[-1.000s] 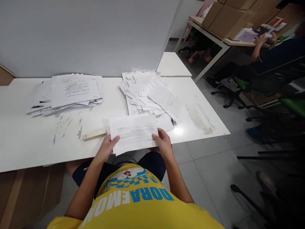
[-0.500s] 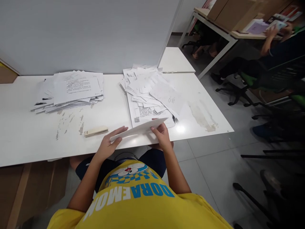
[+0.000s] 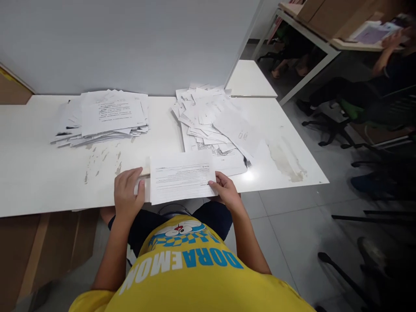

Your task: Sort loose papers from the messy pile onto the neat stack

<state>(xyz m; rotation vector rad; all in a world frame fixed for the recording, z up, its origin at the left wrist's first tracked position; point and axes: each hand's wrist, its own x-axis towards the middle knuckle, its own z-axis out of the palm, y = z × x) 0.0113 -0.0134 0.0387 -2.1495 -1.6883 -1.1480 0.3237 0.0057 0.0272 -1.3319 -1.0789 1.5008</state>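
My right hand (image 3: 226, 193) pinches the right edge of a printed white sheet (image 3: 180, 175), which lies flat at the near edge of the white table (image 3: 39, 182). My left hand (image 3: 128, 193) has let go of the sheet. It sits just left of the sheet, fingers curled over a beige stapler (image 3: 145, 172). Only the stapler's right tip shows past the fingers. Behind the sheet a loose heap of papers (image 3: 214, 119) spreads out. A neater stack of papers (image 3: 104, 117) lies at the back left.
A grey partition wall (image 3: 130, 43) stands behind the table, with a small white side table (image 3: 250, 80) past its end. Another person (image 3: 373, 82) sits at a desk with cardboard boxes at the far right. Office chairs (image 3: 383, 147) stand on the tiled floor. Brown cardboard (image 3: 29, 251) sits under the table.
The sheet was tipped up on edge, then laid flat again at the table edge. My left hand left the sheet and moved left onto the stapler. The view shifted slightly.
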